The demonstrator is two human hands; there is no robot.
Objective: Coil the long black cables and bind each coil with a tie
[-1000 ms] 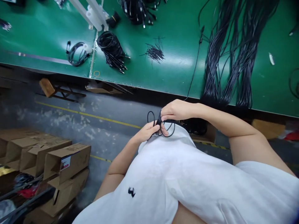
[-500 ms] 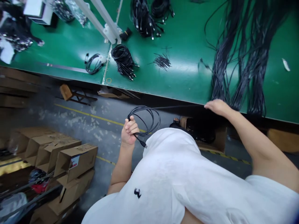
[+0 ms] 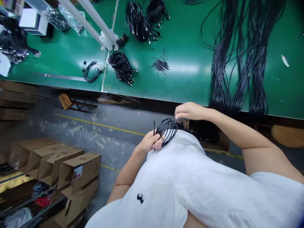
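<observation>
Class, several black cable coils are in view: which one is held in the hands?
The small coil at the white shirt, gripped by the left hand and right hand; the others lie on the green table.

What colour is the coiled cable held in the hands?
Black. The coiled cable, gripped by the left hand with the right hand at its top, shows in the head view.
</observation>
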